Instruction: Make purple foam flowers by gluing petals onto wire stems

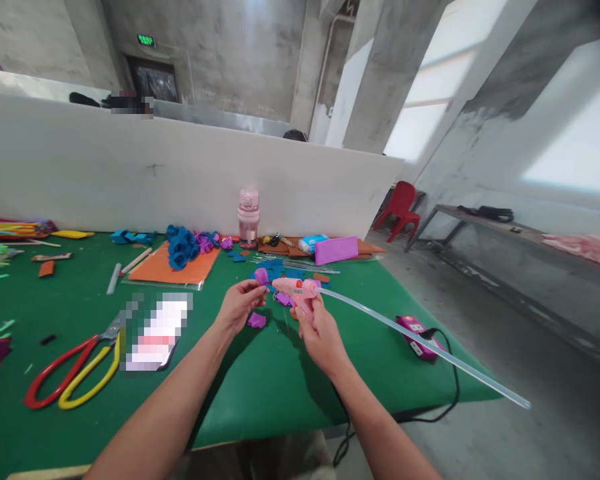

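Clasped the gun (297, 290) by its handle in the tightly wrapped grip of the right hand (320, 330), above the table (260, 400). Pinched a purple piece (261, 275) in the narrow thumb-and-fingertip grip of the left hand (240, 303), right at the gun's nozzle. Trailed a clear stick (420, 347) from the gun's rear, out past the table edge. Showed a purple scrap (257, 321) just below the gun, scissors (105, 339) far left of it, a pink bottle (249, 217) beyond it, a plug block (416, 335) right of it.
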{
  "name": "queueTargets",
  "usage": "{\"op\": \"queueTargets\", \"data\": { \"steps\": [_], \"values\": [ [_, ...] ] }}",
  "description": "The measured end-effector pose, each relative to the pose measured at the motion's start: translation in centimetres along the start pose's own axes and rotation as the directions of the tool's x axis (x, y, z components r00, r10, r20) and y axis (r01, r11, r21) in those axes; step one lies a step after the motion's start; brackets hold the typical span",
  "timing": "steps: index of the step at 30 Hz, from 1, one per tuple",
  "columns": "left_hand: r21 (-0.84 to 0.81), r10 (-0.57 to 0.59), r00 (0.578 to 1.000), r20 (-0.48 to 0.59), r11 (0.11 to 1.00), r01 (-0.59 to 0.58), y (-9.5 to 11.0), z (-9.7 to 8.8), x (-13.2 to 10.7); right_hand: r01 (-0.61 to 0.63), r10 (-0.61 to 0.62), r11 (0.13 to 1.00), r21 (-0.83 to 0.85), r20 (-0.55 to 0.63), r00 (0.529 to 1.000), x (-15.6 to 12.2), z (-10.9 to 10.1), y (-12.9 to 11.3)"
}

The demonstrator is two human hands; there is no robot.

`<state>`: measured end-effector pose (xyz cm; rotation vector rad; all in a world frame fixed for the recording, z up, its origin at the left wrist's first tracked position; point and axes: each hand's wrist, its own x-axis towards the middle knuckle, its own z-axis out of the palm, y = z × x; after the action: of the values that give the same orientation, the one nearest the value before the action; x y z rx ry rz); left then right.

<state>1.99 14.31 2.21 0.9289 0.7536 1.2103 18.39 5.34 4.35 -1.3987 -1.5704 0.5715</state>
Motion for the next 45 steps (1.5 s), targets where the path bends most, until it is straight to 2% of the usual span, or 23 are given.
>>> {"op": "queueTargets", "data": {
  "steps": [28,38,45],
  "values": [
    [0.011,0.001,1.0,-0.008,1.0,-0.001,0.17,0.16,-0.12,0.0,-0.002,0.998,-0.064,-0.029,1.0,-0.06,0.21,0.23],
    [-0.004,-0.013,1.0,-0.009,1.0,0.013,0.18,0.11,-0.08,-0.011,0.011,1.0,-0.025,-0.027,1.0,-0.28,-0.01,0.16],
    [-0.03,-0.05,0.999,-0.006,0.998,0.05,-0.05,-0.12,0.11,-0.032,0.035,0.997,0.067,-0.035,0.999,-0.65,-0.21,0.05]
  ]
}}
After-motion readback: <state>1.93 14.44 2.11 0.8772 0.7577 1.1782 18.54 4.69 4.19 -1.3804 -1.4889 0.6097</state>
